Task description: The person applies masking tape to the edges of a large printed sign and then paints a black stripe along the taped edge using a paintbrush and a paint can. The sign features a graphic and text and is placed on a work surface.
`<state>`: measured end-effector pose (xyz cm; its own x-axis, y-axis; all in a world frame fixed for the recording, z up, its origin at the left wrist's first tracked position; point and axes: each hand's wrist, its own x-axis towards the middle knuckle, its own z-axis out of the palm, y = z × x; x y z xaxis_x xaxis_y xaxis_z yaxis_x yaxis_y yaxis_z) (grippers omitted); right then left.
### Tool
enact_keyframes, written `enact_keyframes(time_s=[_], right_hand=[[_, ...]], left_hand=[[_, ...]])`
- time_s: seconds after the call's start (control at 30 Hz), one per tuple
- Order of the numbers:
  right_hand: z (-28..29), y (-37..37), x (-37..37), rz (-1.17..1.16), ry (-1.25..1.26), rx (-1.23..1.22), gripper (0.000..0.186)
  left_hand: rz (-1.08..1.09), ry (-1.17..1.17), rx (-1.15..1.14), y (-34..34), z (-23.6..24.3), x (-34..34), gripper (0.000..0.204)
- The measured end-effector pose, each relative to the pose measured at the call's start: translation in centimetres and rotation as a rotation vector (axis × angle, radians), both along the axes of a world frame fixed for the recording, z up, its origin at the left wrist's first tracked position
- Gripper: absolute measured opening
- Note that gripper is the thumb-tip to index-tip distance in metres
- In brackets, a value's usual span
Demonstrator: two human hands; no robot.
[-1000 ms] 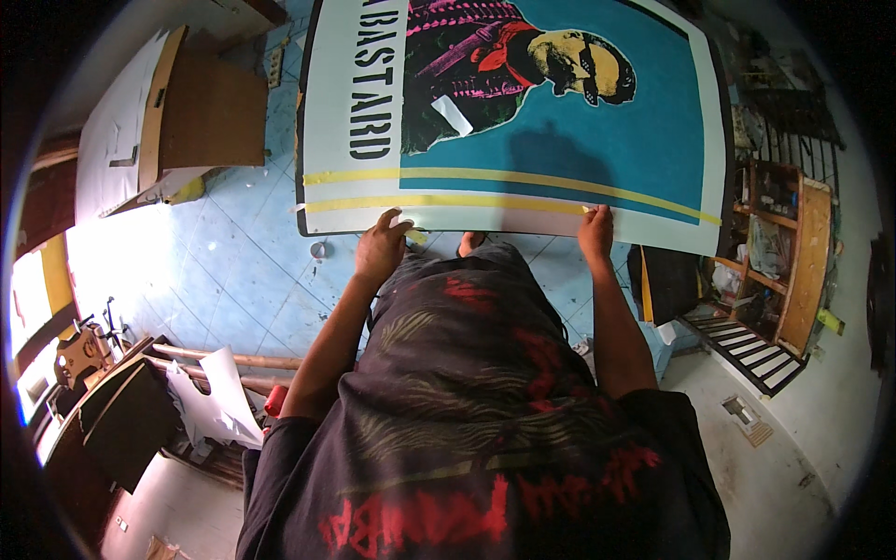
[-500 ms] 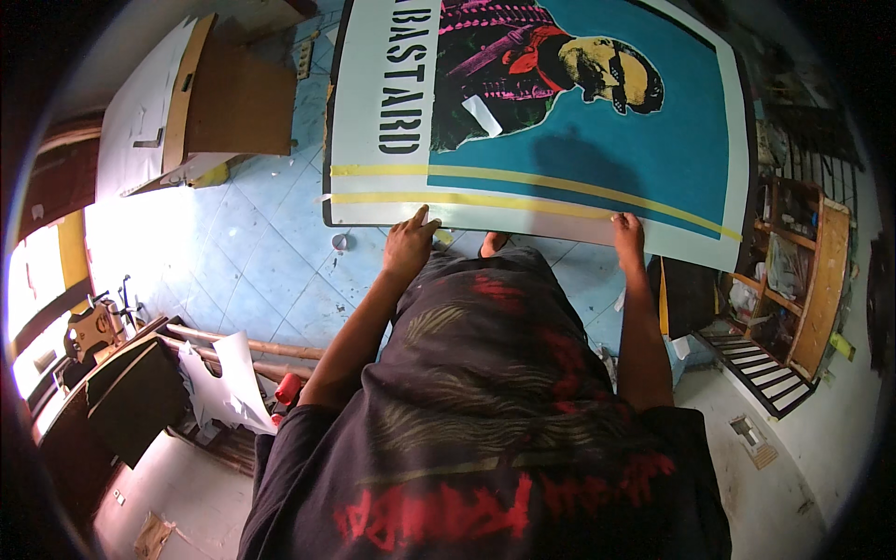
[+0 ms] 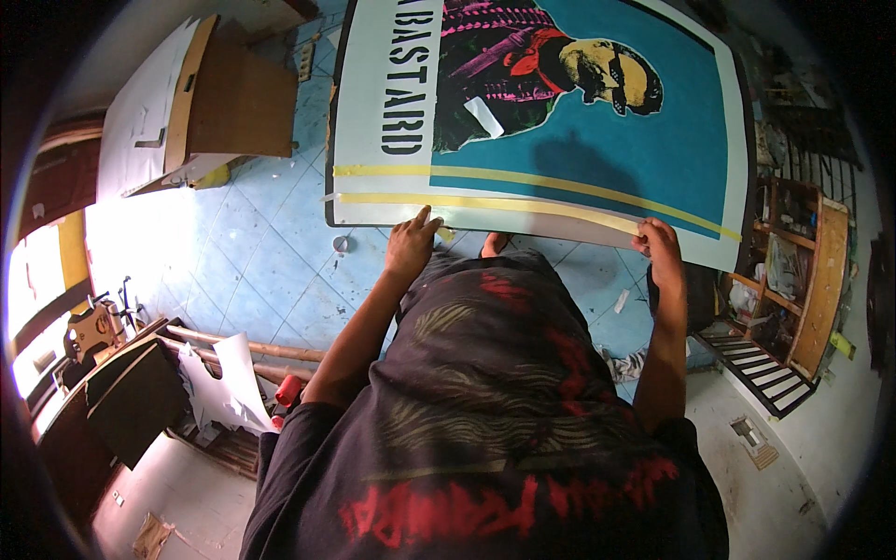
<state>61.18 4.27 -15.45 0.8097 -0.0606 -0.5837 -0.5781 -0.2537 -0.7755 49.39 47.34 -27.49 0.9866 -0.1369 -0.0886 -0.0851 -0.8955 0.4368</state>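
Observation:
A large poster (image 3: 579, 177) lies in front of me on a dark-edged board, printed with a figure in sunglasses on a teal ground. Two yellow tape strips run across its near part. My left hand (image 3: 409, 250) rests at the board's near edge, index finger stretched onto the nearer tape strip (image 3: 523, 203); its other fingers are partly hidden. Farther right, my right hand (image 3: 662, 250) pinches that strip's right end near the poster's edge. The farther tape strip (image 3: 560, 182) lies along the teal area's lower border. A small white paper piece (image 3: 483, 118) sits on the figure.
Blue floor tiles (image 3: 243, 252) show below the board, with a small round container (image 3: 342, 245) on them. A brown cabinet (image 3: 233, 103) stands at the far left. Bamboo poles and white paper scraps (image 3: 238, 373) lie to my left. A wooden shelf (image 3: 817, 280) leans at the right.
My right hand has moved right along the poster's near edge, and the nearer tape's right end has come with it. My left hand has stayed in nearly the same place.

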Motion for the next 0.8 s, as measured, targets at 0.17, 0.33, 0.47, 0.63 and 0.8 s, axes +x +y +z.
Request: enact_keyframes(time_s=[0.17,0.33,0.47,0.63,0.8], right_hand=[[0.7,-1.1,0.5,0.105,0.023,-0.010,0.020],[0.1,0.2,-0.1,0.073,0.002,0.017,0.017],[0.0,0.1,-0.5,0.084,0.011,0.040,0.015],[0.8,0.5,-0.7,0.080,0.033,0.014,0.014],[0.9,0.2,-0.5,0.127,0.053,0.033,0.013]], left_hand=[[0.049,0.046,-0.023,-0.2,0.3,0.4,0.030],[0.251,0.006,-0.312,0.1,1.2,0.8,0.028],[0.673,-0.084,-0.296,2.9,1.6,0.6,0.026],[1.001,-0.043,-0.182,9.2,1.5,0.6,0.033],[0.794,0.070,-0.232,11.5,1.1,1.8,0.041]])
